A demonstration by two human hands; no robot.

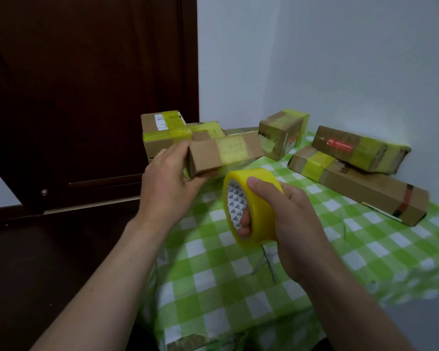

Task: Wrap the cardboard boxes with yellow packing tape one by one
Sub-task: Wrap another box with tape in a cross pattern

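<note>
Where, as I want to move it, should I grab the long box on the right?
Take the long box at its free near end, from the front, fingers across its narrow width. A flatter box rests on its far end, so lifting there would likely tip that one. Both hands are full: left hand grips a small box, right hand the tape roll.

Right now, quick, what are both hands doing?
Left hand: grips the small brown cardboard box.
Right hand: grips the yellow packing tape roll.
</note>
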